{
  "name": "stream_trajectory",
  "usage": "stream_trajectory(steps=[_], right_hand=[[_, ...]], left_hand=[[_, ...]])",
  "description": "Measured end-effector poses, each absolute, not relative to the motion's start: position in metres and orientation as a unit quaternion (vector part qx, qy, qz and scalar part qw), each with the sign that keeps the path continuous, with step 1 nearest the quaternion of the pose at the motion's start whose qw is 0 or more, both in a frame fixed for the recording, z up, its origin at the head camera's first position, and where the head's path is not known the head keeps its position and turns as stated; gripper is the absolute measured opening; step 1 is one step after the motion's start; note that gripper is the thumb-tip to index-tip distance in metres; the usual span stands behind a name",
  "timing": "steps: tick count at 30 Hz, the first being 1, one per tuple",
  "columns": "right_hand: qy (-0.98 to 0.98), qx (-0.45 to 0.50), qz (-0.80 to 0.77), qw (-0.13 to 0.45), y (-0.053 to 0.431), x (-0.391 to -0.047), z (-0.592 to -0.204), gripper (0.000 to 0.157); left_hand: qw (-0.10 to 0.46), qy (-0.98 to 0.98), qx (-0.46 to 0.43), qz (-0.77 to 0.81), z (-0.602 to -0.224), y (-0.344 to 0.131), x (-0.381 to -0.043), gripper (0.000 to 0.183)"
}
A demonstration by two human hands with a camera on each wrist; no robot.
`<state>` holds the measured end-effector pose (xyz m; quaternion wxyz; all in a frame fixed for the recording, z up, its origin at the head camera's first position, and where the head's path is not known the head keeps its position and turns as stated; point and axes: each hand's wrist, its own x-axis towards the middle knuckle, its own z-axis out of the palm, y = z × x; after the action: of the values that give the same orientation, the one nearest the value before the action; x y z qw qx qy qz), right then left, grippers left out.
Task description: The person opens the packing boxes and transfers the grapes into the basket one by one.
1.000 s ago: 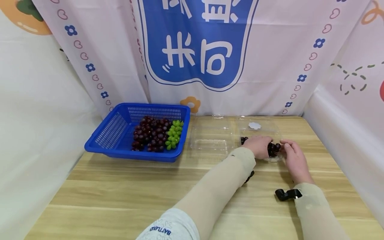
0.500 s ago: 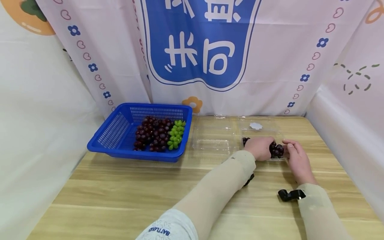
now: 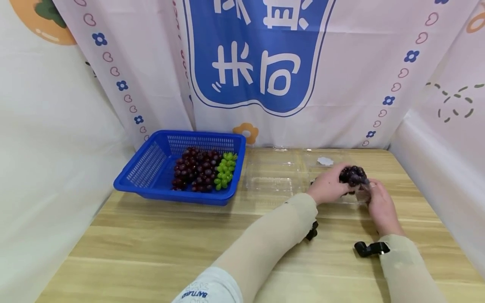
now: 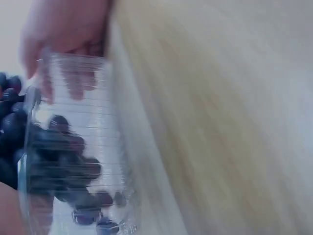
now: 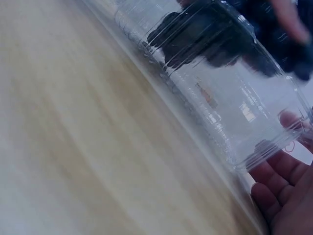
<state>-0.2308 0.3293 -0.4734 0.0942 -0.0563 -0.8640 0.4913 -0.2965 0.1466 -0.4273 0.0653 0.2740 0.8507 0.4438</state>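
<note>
In the head view, my left hand [image 3: 329,185] holds a bunch of dark grapes [image 3: 354,176] up at the rim of a clear plastic box [image 3: 350,198]. More dark grapes [image 4: 68,161] show through the box wall in the left wrist view. My right hand [image 3: 382,208] grips the right end of the box. Its thumb lies at the rim and its fingers [image 5: 274,183] are against the outside of the end wall. The box's lid stands open at the back, with a white label [image 3: 325,161] on it.
Left of the box is a second open clear plastic box [image 3: 270,184]. A blue basket [image 3: 130,187] farther left holds dark red grapes [image 3: 195,168] and a bunch of green grapes [image 3: 225,171]. Behind the wooden table [image 3: 163,244] hangs a printed cloth [image 3: 352,84].
My left hand has raised the dark grapes from inside the box to above its rim. My right hand stays at the box's right end and now grips it.
</note>
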Motion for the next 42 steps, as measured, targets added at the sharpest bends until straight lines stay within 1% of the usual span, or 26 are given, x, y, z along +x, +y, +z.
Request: stream_trajectory(steps=[1, 5, 9, 17, 21, 25, 29, 34, 42], right_hand=[[-0.865, -0.051, 0.490, 0.097, 0.329, -0.231, -0.474, 0.063], [-0.866, -0.032, 0.489, 0.100, 0.328, -0.232, -0.475, 0.060], [-0.864, -0.031, 0.493, 0.100, 0.326, -0.229, -0.478, 0.059], [-0.868, -0.034, 0.485, 0.098, 0.324, -0.225, -0.473, 0.060], [-0.866, -0.035, 0.489, 0.096, 0.325, -0.225, -0.472, 0.060], [-0.864, -0.033, 0.493, 0.094, 0.326, -0.225, -0.475, 0.058], [-0.864, -0.029, 0.494, 0.092, 0.325, -0.225, -0.477, 0.057], [-0.866, -0.029, 0.491, 0.087, 0.324, -0.224, -0.473, 0.059], [-0.864, -0.031, 0.495, 0.091, 0.324, -0.223, -0.470, 0.061]], left_hand=[[0.057, 0.834, 0.262, 0.482, -0.425, 0.145, -0.297, 0.059], [0.028, 0.781, 0.209, 0.588, -0.415, 0.136, -0.300, 0.057], [0.048, 0.723, 0.180, 0.665, -0.395, 0.125, -0.298, 0.049], [0.089, 0.628, 0.202, 0.746, -0.328, 0.084, -0.308, 0.038], [0.082, 0.546, 0.203, 0.808, -0.302, 0.057, -0.319, 0.030], [0.073, 0.472, 0.192, 0.857, -0.282, 0.025, -0.332, 0.027], [0.050, 0.446, 0.172, 0.877, -0.268, -0.010, -0.343, 0.028], [0.012, 0.482, 0.155, 0.862, -0.254, -0.060, -0.355, 0.031], [0.003, 0.589, 0.081, 0.804, -0.247, -0.149, -0.368, 0.046]])
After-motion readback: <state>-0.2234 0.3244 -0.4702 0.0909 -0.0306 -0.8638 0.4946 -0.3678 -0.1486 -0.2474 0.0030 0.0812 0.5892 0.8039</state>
